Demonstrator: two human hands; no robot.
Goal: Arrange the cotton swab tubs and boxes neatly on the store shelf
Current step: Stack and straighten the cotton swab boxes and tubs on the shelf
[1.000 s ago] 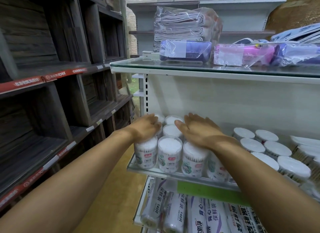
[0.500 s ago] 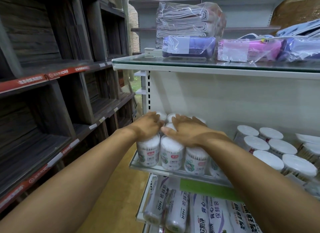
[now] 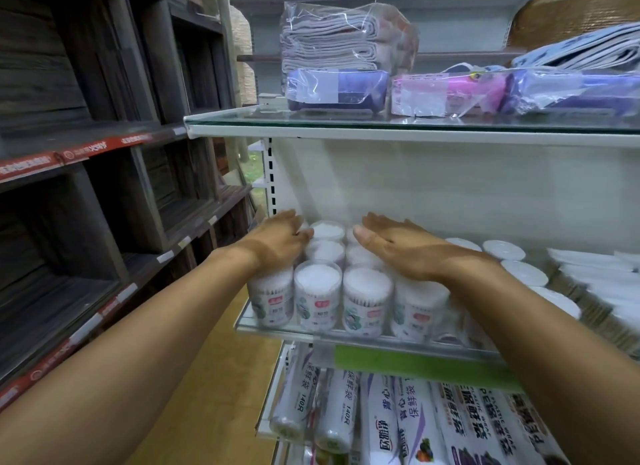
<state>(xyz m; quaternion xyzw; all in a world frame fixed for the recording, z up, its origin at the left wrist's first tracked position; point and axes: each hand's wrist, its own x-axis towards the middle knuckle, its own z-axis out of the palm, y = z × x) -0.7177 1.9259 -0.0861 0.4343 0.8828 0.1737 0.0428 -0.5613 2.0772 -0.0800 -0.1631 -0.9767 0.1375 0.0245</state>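
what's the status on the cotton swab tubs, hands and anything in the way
Left hand and right hand open, flat on the block. Clear round cotton swab tubs upright in rows at the glass shelf front edge. Nothing blocking.

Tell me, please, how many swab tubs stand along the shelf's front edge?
4 tubs: one under the left hand, two between the hands, one under the right hand; the right arm may hide more.

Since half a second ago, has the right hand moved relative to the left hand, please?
Yes. The right hand has drawn away rightward from the left hand, uncovering the middle cotton swab tubs; earlier they nearly touched.
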